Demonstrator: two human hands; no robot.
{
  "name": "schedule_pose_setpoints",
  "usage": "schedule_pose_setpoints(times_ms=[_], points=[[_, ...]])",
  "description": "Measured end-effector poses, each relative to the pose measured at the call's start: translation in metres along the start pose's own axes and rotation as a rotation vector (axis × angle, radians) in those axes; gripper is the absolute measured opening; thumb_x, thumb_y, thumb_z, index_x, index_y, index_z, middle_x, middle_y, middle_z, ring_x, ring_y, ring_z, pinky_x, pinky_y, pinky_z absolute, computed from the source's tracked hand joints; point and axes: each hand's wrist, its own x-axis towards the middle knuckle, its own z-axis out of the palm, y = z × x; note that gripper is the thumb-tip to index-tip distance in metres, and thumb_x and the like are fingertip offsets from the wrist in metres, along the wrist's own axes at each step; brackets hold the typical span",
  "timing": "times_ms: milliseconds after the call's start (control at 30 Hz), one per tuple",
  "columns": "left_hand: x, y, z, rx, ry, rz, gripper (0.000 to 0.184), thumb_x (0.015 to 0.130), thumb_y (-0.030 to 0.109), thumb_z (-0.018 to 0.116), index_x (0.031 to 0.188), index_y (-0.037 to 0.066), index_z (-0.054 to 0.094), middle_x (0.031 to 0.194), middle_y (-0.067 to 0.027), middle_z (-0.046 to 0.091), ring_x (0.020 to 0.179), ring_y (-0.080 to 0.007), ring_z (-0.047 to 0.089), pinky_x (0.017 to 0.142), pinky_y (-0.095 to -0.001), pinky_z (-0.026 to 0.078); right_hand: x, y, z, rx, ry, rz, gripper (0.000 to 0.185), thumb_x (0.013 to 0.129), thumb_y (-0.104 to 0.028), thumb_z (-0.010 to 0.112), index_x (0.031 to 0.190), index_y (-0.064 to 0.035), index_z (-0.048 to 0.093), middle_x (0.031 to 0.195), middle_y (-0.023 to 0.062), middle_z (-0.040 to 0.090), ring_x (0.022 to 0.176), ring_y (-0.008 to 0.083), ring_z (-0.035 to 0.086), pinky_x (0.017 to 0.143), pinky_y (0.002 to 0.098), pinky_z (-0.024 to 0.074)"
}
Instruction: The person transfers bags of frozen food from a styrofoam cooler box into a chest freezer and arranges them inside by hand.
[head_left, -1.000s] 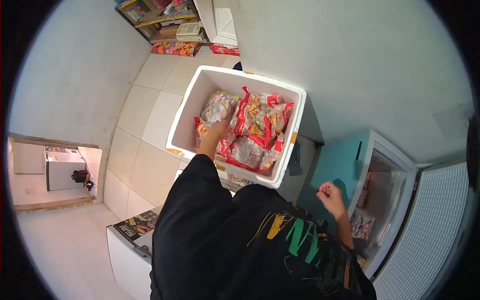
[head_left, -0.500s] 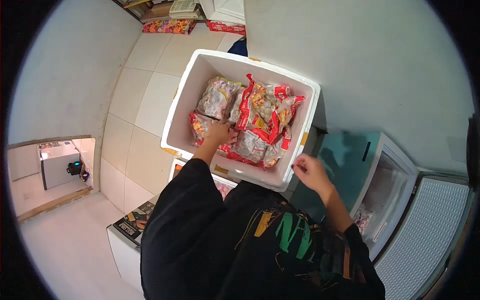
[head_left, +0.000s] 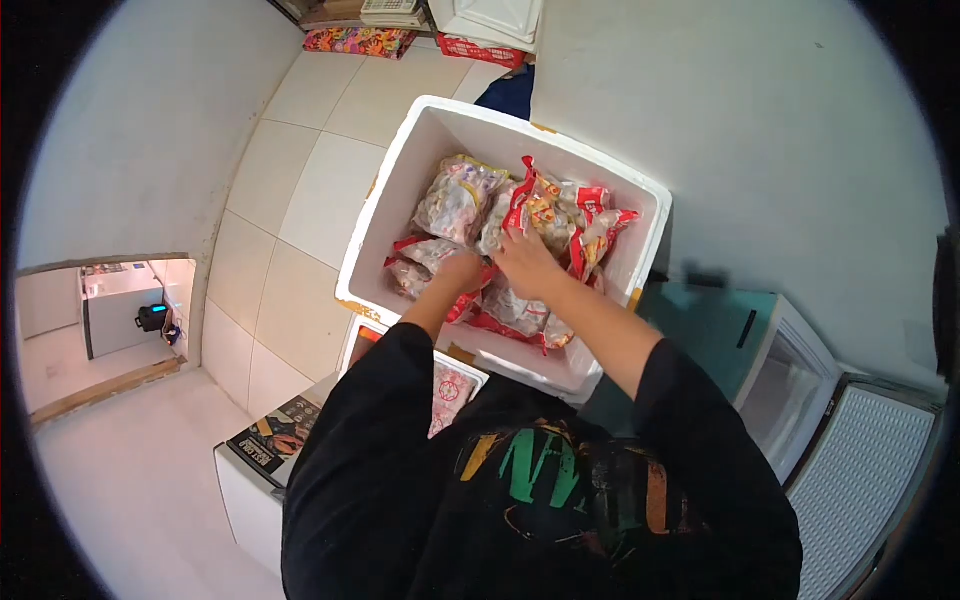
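A white foam box holds several bags of food with red-edged wrappers. My left hand is inside the box at its lower left, on a red and clear bag; its fingertips are hidden among the wrappers. My right hand reaches over the near right side, with its fingers at the lower edge of an upright red-edged bag near the middle. Whether those fingers grip the bag is unclear. A clear bag with yellow edging lies at the back left, touched by neither hand.
An open teal chest freezer stands at the right, its ribbed lid beyond. Below the foam box is another container with a pink-printed bag. A white box with a dark printed top sits lower left.
My right hand has moved from beside the freezer, past the foam box's rim, to the bags inside. My left hand stays among the bags, and the lower left bag has shifted.
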Motion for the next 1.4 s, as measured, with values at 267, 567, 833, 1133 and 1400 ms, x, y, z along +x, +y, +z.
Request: schedule_pose_setpoints(times_ms=[267,567,833,1133,1400], points=[[0.057,-0.01,-0.028,0.082,-0.069,-0.385,0.028,0.077,0.03,0.05,0.094,0.01,0.061,0.103,-0.0129,0.058,0.088,-0.0268,0.059,0.068,-0.0387,0.049,-0.031,0.005,0.056,0.062,-0.237,0.09,0.033,0.067,-0.019,0.056,0.098,-0.0078,0.059,0.115,0.0118,0.046,0.114,0.027,0.036,0.093,0.0476,0.026],[0.066,-0.037,0.045,0.117,0.249,-0.301,0.026,0.082,0.026,0.043,0.087,0.009,0.063,0.084,-0.0087,0.064,0.078,-0.0261,0.062,0.061,-0.0401,0.049,-0.089,0.003,0.024,0.27,-0.022,0.186,0.027,0.067,-0.014,0.054,0.093,-0.006,0.059,0.106,0.012,0.051,0.107,0.0267,0.042,0.092,0.0485,0.0272],[0.044,-0.036,-0.025,-0.191,0.475,-0.116,0.021,0.077,0.019,0.048,0.079,0.002,0.062,0.079,-0.0166,0.061,0.075,-0.0344,0.059,0.063,-0.0391,0.047,-0.14,0.008,-0.014,0.511,0.195,0.251,0.024,0.066,-0.01,0.055,0.089,-0.0038,0.058,0.09,0.0107,0.058,0.091,0.0258,0.053,0.083,0.0365,0.039],[0.011,-0.047,-0.068,-0.88,0.698,-0.011,0.025,0.082,0.022,0.051,0.074,-0.001,0.055,0.058,-0.0049,0.053,0.052,-0.0147,0.048,0.049,-0.0299,0.038,-0.158,0.007,-0.001,1.15,0.294,0.456,0.022,0.072,-0.006,0.055,0.093,-0.0023,0.058,0.09,0.0105,0.06,0.086,0.0201,0.058,0.075,0.0307,0.0449],[-0.025,-0.01,-0.088,-1.156,0.795,0.021,0.024,0.085,0.019,0.047,0.07,0.0,0.052,0.06,0.0005,0.048,0.053,-0.0084,0.042,0.047,-0.0263,0.034,-0.173,0.011,-0.004,1.422,0.332,0.527,0.023,0.071,-0.002,0.055,0.093,0.0027,0.056,0.086,0.0084,0.059,0.08,0.0139,0.057,0.071,0.0263,0.0454]])
